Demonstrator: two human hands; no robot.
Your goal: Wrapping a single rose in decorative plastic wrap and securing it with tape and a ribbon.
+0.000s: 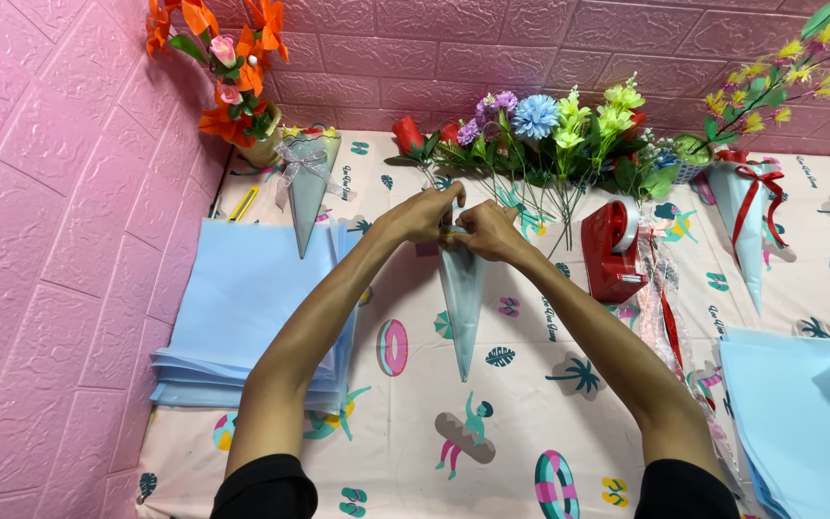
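A pale blue paper cone [461, 303] lies on the patterned tablecloth [530, 404], its tip pointing toward me. My left hand [423, 213] and my right hand [488, 231] meet at the cone's wide top end, fingers pinching its rim. What sits between the fingertips is hidden. Artificial flowers [540, 130] in purple, blue, green and red lie just beyond my hands.
A stack of light blue sheets [242, 298] lies at left, another stack [799, 404] at right. A red tape dispenser [612, 252] stands right of my hands. Finished cones with ribbons rest at back left [307, 187] and back right [749, 226]. A pink wall borders the left.
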